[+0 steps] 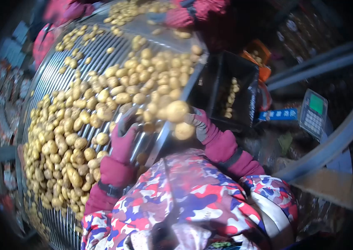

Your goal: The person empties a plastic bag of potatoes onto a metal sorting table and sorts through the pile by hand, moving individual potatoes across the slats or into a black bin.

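Observation:
A mass of yellow potatoes (pixel 101 100) lies on a metal roller sorting table (pixel 55 71). My left hand (pixel 123 137), in a magenta glove, reaches onto the rollers at the near edge of the pile, fingers spread and touching the potatoes. Over the table's right rim my right hand (pixel 197 123), also gloved, grips a large potato (pixel 177 111). A second potato (pixel 183 131) sits just below that hand; whether it is held or falling is unclear.
A black crate (pixel 243 83) with a few potatoes stands to the right of the table, an orange crate (pixel 256 54) behind it. A weighing scale display (pixel 313 112) sits further right. Other people in red sleeves (pixel 185 14) work at the table's far end.

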Tool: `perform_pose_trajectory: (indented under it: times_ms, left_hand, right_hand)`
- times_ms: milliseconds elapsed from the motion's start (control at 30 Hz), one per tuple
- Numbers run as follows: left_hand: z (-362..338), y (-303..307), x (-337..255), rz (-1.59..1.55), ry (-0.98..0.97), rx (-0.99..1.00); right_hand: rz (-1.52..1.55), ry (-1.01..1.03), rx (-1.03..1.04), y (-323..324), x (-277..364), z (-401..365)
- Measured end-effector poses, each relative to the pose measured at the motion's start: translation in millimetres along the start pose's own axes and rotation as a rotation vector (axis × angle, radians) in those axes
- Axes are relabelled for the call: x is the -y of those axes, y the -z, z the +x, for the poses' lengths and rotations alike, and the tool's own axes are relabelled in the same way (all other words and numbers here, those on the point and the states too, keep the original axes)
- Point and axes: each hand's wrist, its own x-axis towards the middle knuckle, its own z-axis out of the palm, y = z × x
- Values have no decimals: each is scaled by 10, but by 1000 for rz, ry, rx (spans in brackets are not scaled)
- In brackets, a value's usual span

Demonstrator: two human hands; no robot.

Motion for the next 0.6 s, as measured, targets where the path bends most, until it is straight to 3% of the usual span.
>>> perform_pose_trajectory:
  times_ms: [100, 133, 300, 367, 433, 500, 533, 600]
  left_hand:
    - [-40, 166, 270, 84, 23, -6]
    - [-50, 233, 364, 105, 20, -1]
    - [-119, 293, 361, 107, 117, -47]
    - [-104, 293, 385, 73, 87, -50]
    - [-100, 269, 362, 66, 89, -48]
    - [-135, 281, 389, 115, 80, -61]
    - [-142, 301, 411, 141, 72, -70]
    - [-211, 373, 389, 167, -7, -105]
  right_hand:
    - [130, -92, -74, 247, 2, -189]
    - [25, -84, -159, 398, -87, -239]
    - [308, 90, -602, 1136, -195, -345]
    - [267, 399, -481, 1814, 162, -56]
    - [162, 574, -410, 2210, 1076, 197]
    - [168, 756, -500, 2380, 2002, 392]
    - [-282, 869, -655, 2888, 2226, 530]
    - [-773, 962, -832, 3104, 2378, 737]
